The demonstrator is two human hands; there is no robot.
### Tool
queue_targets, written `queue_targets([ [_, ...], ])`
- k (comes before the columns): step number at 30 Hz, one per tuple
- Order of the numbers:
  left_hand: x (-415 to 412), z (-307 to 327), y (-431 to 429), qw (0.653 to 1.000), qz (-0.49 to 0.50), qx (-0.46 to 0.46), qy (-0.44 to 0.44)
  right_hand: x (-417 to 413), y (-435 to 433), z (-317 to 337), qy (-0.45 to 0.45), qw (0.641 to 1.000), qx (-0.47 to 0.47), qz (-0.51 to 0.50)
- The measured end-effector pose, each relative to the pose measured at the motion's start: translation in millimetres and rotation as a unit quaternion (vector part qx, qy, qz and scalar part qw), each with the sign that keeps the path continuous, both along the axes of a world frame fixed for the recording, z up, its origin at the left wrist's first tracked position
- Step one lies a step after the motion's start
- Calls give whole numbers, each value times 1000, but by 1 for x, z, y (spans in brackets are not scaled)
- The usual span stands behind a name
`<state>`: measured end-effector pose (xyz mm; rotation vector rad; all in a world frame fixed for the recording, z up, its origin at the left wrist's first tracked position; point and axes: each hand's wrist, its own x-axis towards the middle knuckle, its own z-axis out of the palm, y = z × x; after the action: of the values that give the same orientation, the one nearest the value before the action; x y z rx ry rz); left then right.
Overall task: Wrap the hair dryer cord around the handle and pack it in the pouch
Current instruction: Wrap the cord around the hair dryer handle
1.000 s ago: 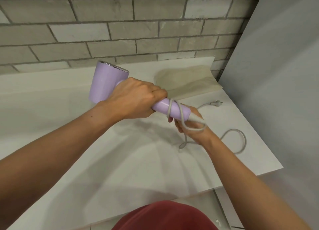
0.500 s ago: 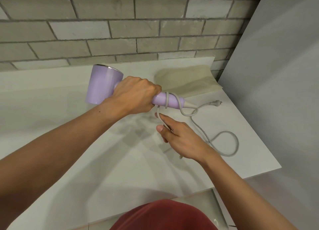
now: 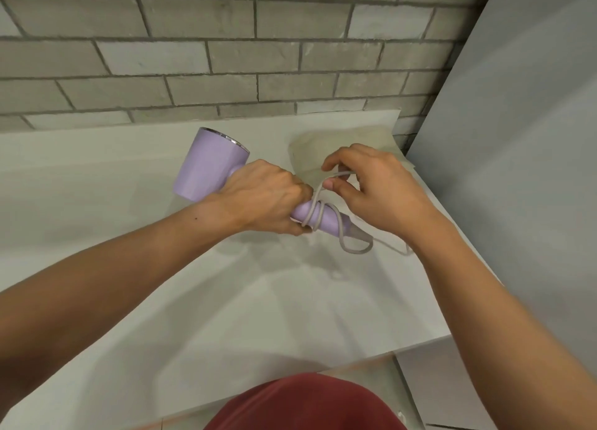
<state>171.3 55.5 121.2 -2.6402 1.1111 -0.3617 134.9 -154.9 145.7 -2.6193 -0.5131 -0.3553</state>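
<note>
Lilac hair dryer (image 3: 210, 166) hangs above the desk (image 3: 226, 300), its handle (image 3: 331, 220) gripped by the left hand (image 3: 261, 197) and bearing only a few turns of cord (image 3: 357, 251), while the right hand (image 3: 371, 190) pinches the loose part; the beige pouch (image 3: 310, 148) behind lies flat, packing not started.

Lilac hair dryer (image 3: 206, 168) held tilted, barrel up-left, handle (image 3: 326, 219) pointing down-right. Grey cord (image 3: 355, 250): a few turns round handle, slack loop hanging off its end. Beige pouch (image 3: 310, 151) flat behind.
</note>
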Motion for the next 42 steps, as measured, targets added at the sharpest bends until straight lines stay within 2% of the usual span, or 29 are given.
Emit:
queue_targets([
  [3, 0, 1, 3, 1000, -8, -3, 19, 9, -1, -10, 22, 997, 78, 15],
  [6, 1, -1, 7, 999, -11, -10, 29, 8, 3, -20, 15, 994, 108, 14],
  [10, 0, -7, 7, 999, -20, -4, 36, 4, 10, -35, -86, 994, 51, -42],
  [12, 0, -8, 6, 999, -15, -7, 44, 0, 12, -35, -131, 991, 13, -26],
  [14, 1, -7, 5, 999, -4, -6, 50, -8, 13, -31, -96, 995, -20, 27],
  [16, 3, -6, 5, 999, 1, -5, 45, -20, 10, -22, 0, 997, -59, 39],
  [19, 6, -7, 5, 999, 5, -7, 46, -34, 6, -14, 129, 984, -113, 38],
  [21, 7, -6, 2, 999, 11, -5, 51, -36, 7, -16, 167, 973, -152, 51],
  [26, 9, -2, -5, 998, 23, 29, 48, -30, 10, -37, 160, 976, -136, 50],
  [32, 10, -4, -8, 997, 24, 49, 52, -19, 7, -51, 239, 969, -6, 70],
  [35, 10, -4, -10, 996, 28, 38, 76, -16, 3, -52, 255, 964, 16, 71],
  [42, 11, -5, -11, 995, 30, -25, 87, -13, -5, -54, 159, 986, -23, 48],
])
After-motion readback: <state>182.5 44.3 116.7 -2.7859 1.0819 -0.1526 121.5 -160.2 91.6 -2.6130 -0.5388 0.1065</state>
